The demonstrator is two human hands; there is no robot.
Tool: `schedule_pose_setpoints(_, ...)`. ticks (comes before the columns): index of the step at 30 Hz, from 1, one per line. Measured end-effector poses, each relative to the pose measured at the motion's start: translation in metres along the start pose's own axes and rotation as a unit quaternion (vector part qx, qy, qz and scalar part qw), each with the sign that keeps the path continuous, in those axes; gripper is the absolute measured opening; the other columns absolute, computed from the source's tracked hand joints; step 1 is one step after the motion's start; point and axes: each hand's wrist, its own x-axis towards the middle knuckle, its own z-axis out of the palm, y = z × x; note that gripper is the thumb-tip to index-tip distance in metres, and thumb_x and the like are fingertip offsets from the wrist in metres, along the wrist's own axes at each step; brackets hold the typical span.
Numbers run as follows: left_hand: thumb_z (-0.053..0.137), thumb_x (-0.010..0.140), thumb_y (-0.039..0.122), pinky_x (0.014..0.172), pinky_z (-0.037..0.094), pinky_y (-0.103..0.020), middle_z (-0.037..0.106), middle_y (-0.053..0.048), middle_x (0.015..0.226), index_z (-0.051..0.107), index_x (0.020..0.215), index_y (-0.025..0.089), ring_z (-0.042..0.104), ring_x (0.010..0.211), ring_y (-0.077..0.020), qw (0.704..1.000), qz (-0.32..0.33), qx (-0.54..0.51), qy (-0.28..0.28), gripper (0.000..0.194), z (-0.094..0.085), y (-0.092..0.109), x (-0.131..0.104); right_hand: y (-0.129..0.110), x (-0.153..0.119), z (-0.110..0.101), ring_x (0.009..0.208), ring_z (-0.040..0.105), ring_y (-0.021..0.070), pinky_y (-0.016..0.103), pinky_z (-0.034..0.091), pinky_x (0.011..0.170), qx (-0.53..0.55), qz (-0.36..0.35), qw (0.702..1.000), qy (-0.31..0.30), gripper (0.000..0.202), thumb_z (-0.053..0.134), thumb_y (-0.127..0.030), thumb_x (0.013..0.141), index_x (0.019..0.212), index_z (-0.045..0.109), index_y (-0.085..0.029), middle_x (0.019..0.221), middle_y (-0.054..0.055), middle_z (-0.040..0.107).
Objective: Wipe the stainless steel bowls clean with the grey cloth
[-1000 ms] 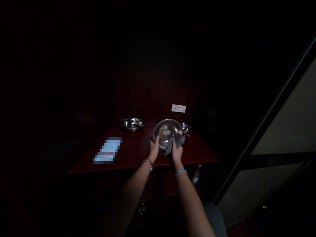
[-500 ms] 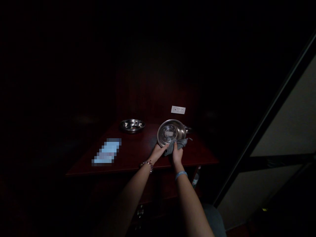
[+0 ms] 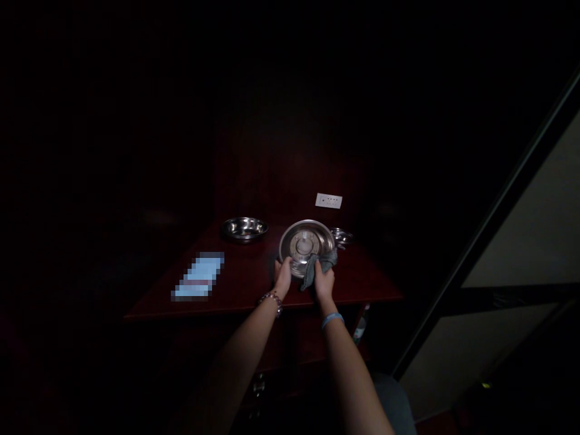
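Steel bowl [image 3: 307, 243] held tilted over the near part of the surface [image 3: 254, 284], grey cloth [image 3: 310, 273] at its lower right rim.
Left hand [image 3: 283, 279]: fingers closed on the bowl's lower left rim, thumb on the near side. Right hand [image 3: 324, 283]: fingers gripping the cloth against the rim. For sound wiping, in my judgement: a firm left grip, cloth pressed flat to the curve, bowl turned by small steps so that no strip is missed; smooth metal could slip. A pale patch shows mid-base, label or reflection undetermined; no loose contents seen. Farther back, at left, a wide bowl [image 3: 244, 227] sits upright; a faint reddish patch inside may be reflection. At right, a small bowl [image 3: 342, 236], partly hidden by the held one, shows shine; contents not discernible.
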Motion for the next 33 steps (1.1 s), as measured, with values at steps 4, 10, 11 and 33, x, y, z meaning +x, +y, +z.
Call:
schedule_pose_setpoints(4,0.065,0.087,0.042,0.103,0.050,-0.046,0.076,-0.017,0.111,0.065,0.093,0.019,0.070,0.112,-0.0313,0.997,-0.038,0.040,0.047,0.024,-0.002,0.005,-0.002,0.000,0.000,0.000,0.101,0.077,0.0282,0.032,0.057,0.086,-0.014,-0.001,1.000,0.003,0.035,0.063,-0.043,0.087,0.100,0.076,-0.013,0.106,0.017,0.081)
schedule_pose_setpoints(10,0.063,0.090,0.043,0.105,0.050,-0.037,0.078,-0.016,0.114,0.072,0.097,0.017,0.071,0.114,-0.0273,0.999,0.017,-0.026,-0.009,0.029,0.002,0.008,-0.006,-0.002,0.000,-0.001,0.100,0.077,0.0287,0.032,0.057,0.085,-0.023,-0.003,1.000,0.012,0.037,0.061,-0.044,0.089,0.101,0.076,-0.013,0.106,0.017,0.081)
schedule_pose_setpoints(11,0.063,0.091,0.043,0.105,0.050,-0.037,0.078,-0.015,0.114,0.073,0.099,0.017,0.071,0.114,-0.0266,0.999,0.023,-0.040,-0.022,0.029,0.003,0.007,-0.006,-0.002,0.000,-0.001,0.099,0.077,0.0288,0.032,0.057,0.085,-0.026,-0.003,1.000,0.016,0.037,0.061,-0.045,0.089,0.102,0.076,-0.013,0.105,0.016,0.081)
schedule_pose_setpoints(33,0.068,0.082,0.038,0.094,0.056,-0.041,0.078,-0.012,0.081,0.073,0.085,0.015,0.073,0.103,-0.0317,0.999,-0.026,-0.022,-0.011,0.024,0.004,0.023,-0.016,0.005,0.002,0.000,0.100,0.077,0.0257,0.031,0.058,0.087,-0.011,0.016,1.000,-0.021,0.032,0.071,-0.039,0.079,0.102,0.076,-0.016,0.106,0.011,0.082)
